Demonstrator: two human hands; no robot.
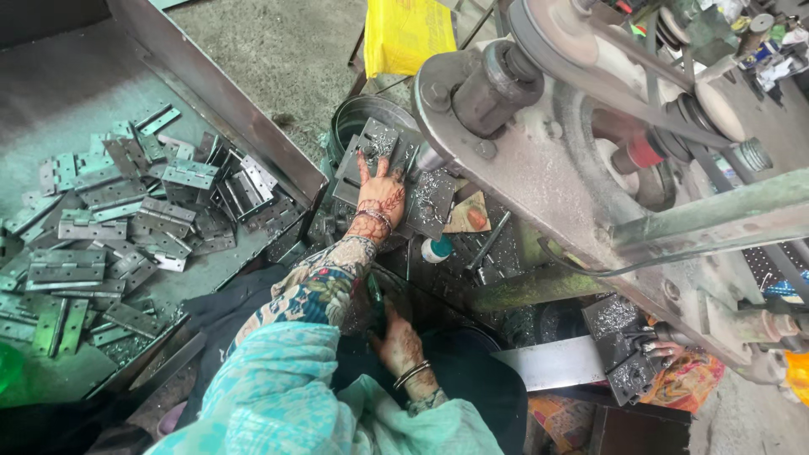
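Observation:
My left hand (381,197) lies flat with fingers spread on a grey metal hinge plate (371,145) that rests on the drill machine's work table (431,202). Metal shavings lie scattered on that table. My right hand (399,344), with bangles on the wrist, reaches down into a dark space close to my lap. Its fingers are partly hidden there, so I cannot tell whether it holds anything. A large tray (221,101) to my left holds a heap of several grey metal hinges (126,219).
The belt-driven machine (590,135) fills the right side, with a green lever bar (708,215) across it. Another person's hand (667,349) rests by a shaving-covered metal block (625,341) at lower right. A yellow bag (406,34) sits at the top, with a round tin (361,118) behind the plate.

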